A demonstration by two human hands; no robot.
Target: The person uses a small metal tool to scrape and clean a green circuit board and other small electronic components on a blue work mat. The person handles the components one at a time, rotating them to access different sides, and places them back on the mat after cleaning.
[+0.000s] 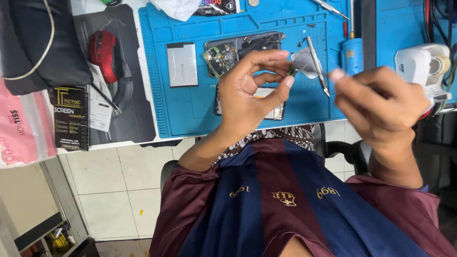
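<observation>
Green-edged small part (pixel 291 72) sits pinched in your left hand (pixel 252 90) fingertips, above the blue mat (pixel 200 109). Your right hand (pixel 381 107), just right of it, grips a blurred tool; white wipe (pixel 304 62) touching.

bare blue mat (pixel 190 107) left of hands, opened phone (pixel 243 50) and tweezers (pixel 317 65) crowding beyond
</observation>
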